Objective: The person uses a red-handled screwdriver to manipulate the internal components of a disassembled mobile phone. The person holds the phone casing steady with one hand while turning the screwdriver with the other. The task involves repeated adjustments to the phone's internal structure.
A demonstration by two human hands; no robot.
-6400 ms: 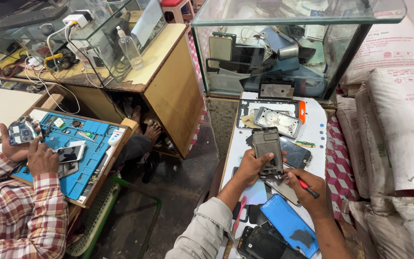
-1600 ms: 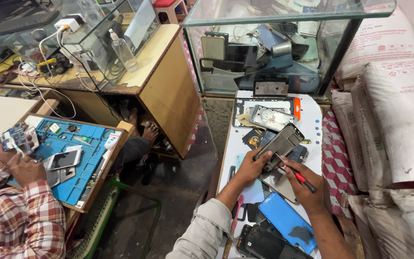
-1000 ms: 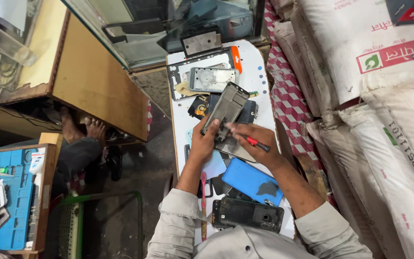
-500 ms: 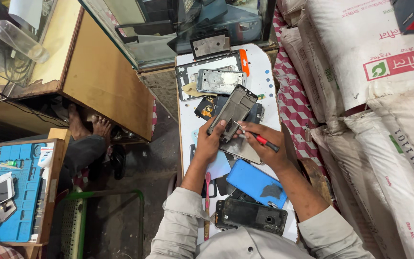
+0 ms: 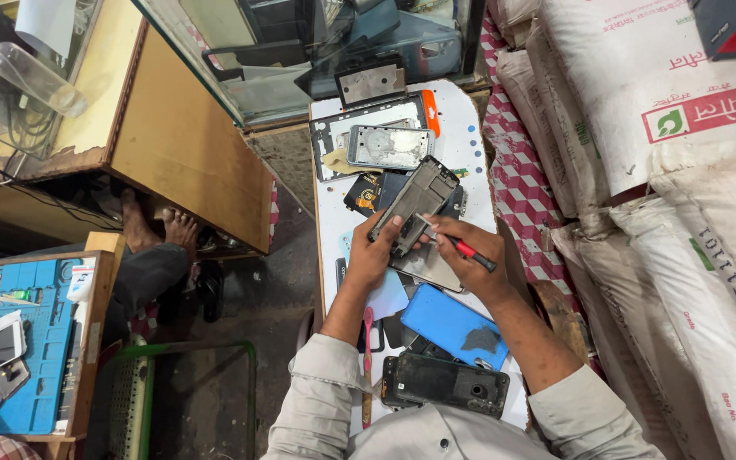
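White bench (image 5: 470,128), narrow and crowded with phone parts, stands between a wooden counter (image 5: 189,162) on the left and stacked sacks (image 5: 641,128) on the right; bare floor lies left of it. Left hand (image 5: 374,255) clasps an opened phone frame (image 5: 415,204), tilted above mid-bench. Right hand (image 5: 470,255) pinches a red-handled screwdriver (image 5: 462,245), tip at the frame's near end.

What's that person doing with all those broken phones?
A person sits at a small white table strewn with phone parts. Their left hand holds up an opened phone frame, tilted, while the right hand holds a red-handled screwdriver with its tip at the frame. A blue phone cover and a dark phone body lie nearer to them. At the far left, a blue work mat holds more phones.
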